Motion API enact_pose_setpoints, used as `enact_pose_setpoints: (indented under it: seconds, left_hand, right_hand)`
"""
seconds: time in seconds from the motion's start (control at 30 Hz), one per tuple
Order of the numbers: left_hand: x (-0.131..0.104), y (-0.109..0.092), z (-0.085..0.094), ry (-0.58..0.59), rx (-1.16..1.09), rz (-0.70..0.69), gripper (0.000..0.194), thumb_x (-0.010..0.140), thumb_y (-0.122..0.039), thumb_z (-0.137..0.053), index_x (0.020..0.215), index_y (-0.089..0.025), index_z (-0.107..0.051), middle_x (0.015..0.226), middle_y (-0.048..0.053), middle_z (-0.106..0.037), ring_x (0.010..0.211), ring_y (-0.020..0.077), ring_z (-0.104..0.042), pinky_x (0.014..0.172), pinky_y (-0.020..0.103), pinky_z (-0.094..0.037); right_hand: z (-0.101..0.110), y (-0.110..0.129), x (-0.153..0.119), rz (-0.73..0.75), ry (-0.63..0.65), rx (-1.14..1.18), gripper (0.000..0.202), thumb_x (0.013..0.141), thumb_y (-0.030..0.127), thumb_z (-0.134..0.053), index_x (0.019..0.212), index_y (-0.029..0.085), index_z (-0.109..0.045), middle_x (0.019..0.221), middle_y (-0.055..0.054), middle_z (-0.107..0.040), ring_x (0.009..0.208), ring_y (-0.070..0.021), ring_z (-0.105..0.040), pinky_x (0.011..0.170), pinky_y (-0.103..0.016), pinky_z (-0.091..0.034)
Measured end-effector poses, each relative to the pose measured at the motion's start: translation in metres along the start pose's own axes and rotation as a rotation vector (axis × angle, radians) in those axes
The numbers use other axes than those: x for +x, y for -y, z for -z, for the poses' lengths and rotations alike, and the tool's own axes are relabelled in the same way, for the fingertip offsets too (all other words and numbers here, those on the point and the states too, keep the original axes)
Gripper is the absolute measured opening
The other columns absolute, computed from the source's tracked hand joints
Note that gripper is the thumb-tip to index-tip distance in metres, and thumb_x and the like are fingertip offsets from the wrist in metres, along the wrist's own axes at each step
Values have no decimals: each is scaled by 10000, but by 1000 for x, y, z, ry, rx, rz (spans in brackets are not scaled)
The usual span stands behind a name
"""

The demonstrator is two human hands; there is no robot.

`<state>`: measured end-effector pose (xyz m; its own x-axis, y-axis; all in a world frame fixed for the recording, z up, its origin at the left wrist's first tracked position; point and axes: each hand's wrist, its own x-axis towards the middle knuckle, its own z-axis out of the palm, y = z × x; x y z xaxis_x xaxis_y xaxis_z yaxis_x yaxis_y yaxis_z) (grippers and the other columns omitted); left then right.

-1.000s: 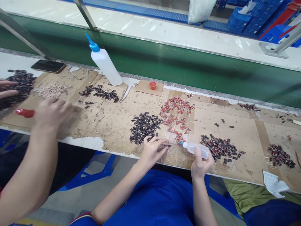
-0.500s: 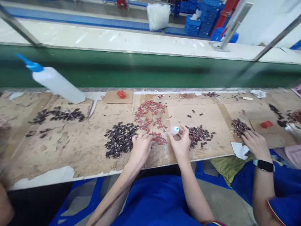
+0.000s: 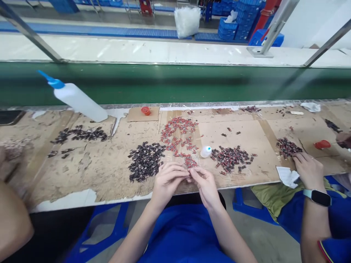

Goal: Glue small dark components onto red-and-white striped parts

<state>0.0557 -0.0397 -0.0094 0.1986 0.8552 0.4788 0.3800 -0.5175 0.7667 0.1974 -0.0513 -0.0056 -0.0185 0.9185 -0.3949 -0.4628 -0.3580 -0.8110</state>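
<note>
My left hand (image 3: 169, 179) and my right hand (image 3: 205, 183) meet over the front edge of the cardboard, their fingertips pinched around something too small to make out. Just beyond them lies a spread of small red parts (image 3: 178, 125). A heap of black parts (image 3: 145, 160) sits to the left of my left hand. The small white bottle (image 3: 205, 152) with a blue tip stands beyond my right hand, touched by neither hand. Right of the bottle is a pile of mixed red and dark parts (image 3: 233, 157).
A large white bottle (image 3: 79, 102) leans at the left. Red cups (image 3: 146, 110) sit at the back and right. A co-worker's hand (image 3: 308, 168) with a watch is at a dark pile on the right; another person's arm (image 3: 13, 215) is at the left.
My right hand has let go of the small bottle, which now stands on the cardboard. Both hands have come together nearer the front edge. The view has shifted slightly.
</note>
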Motion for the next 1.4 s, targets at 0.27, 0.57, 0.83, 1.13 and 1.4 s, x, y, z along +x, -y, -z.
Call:
enact_pose_setpoints:
  seconds: [0.27,0.57,0.83,1.13,1.4]
  left_hand:
    - [-10,11,6,66,247,53,178,880,-337,-618,1014,-245,-691,934,41,-728,927,205,-619,835,361,-401]
    - [-25,23,-6,72,534,156,163,910,-164,-537,976,-224,-673,1028,64,-707,1021,249,-561,837,395,-381]
    - [-25,23,-6,-1,377,224,157,923,-187,-514,876,-211,-662,891,37,-718,924,214,-597,830,370,-455]
    - [-21,7,-3,-82,72,301,175,917,-221,-533,874,-195,-701,819,52,-695,806,180,-645,758,314,-528]
    - [-16,1,-1,-110,-68,348,162,901,-222,-561,857,-188,-713,819,61,-708,819,182,-639,746,308,-540]
  right_hand:
    - [9,0,2,20,-36,-160,329,593,479,-811,698,179,-727,669,-12,-697,623,-130,-630,602,-241,-540]
    - [15,-20,5,230,-134,-461,278,806,413,-638,930,185,-736,859,-73,-735,741,-191,-678,721,-329,-573]
    - [1,-26,5,301,-72,-564,256,838,413,-601,895,190,-714,948,-87,-721,887,-212,-689,805,-334,-569]
    - [-4,-21,5,192,-9,-423,290,782,461,-668,860,188,-723,868,-75,-747,793,-218,-711,818,-385,-583]
    - [-5,-13,6,162,45,-428,334,756,509,-685,857,192,-717,868,-75,-742,782,-219,-706,822,-393,-580]
